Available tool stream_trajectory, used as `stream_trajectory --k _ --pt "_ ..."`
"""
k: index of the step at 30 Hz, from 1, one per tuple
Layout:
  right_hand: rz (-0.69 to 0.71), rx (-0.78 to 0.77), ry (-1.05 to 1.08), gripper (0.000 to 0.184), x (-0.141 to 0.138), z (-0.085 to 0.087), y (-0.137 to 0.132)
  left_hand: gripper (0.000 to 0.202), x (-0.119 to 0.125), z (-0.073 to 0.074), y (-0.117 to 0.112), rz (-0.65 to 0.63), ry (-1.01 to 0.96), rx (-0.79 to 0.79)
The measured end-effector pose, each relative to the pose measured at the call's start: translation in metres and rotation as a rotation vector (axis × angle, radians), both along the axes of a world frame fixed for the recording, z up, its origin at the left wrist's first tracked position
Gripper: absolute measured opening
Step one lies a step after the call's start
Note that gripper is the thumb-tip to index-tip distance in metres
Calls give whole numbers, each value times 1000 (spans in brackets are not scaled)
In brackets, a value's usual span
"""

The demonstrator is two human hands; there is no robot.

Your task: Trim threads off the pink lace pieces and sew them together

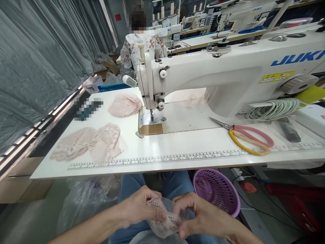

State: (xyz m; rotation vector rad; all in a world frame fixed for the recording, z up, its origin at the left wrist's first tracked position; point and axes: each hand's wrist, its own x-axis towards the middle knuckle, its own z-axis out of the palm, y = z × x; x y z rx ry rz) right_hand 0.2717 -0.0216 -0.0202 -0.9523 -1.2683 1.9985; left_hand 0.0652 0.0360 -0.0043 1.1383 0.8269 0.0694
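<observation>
Over my lap, below the table's front edge, both hands pinch one pale pink piece of lace fabric [164, 225]. My left hand [143, 208] is closed on its left part, thumb on top. At its right edge my right hand [194, 213] is closed, thumb and fingers pressing the lace between them. Sheer material shows between the two hands. On the table lie more pale lace pieces [87, 142] at the left and a pile of pink fabric pieces [126, 105] left of the sewing machine's needle.
A white sewing machine [188, 74] stands on the white table [177, 144], which has a printed ruler. Scissors [243, 135] with red and yellow handles lie at the right. A purple basket [218, 189] stands below. Another person [141, 44] sits beyond.
</observation>
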Motion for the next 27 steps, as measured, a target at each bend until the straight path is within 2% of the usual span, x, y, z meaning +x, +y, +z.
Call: stream_trajectory --k 4,9,11,13,17,19,20,21,23,24,25,27 --pt "-37 -24 -1 30 -4 -2 -2 50 -3 3 2 0 13 -40" --pt "-16 -63 3 32 -8 -10 -2 46 0 2 1 -39 43 -131" --pt "-7 -58 6 31 -6 -8 -2 45 2 6 -1 -35 50 -173" --pt "4 -39 20 32 0 2 -1 44 3 17 -3 -22 34 -189" --pt "124 141 119 44 18 32 3 34 5 58 -2 -86 -54 -100" --pt "26 321 101 40 21 37 7 28 7 74 2 -113 -100 -48" --pt "-128 447 50 32 20 35 10 27 9 79 5 -95 -120 -45" --pt "-291 598 -56 34 17 30 14 27 11 81 10 -60 -135 -63" --pt "-411 928 -136 53 8 15 22 30 14 78 22 23 -119 -117" --pt "-442 1003 -139 55 3 8 26 32 15 75 28 56 -96 -137" --pt "-477 1013 -131 51 -1 1 28 33 15 72 34 76 -65 -148" --pt "-528 914 -135 40 -7 -7 31 34 14 67 44 85 -13 -137"
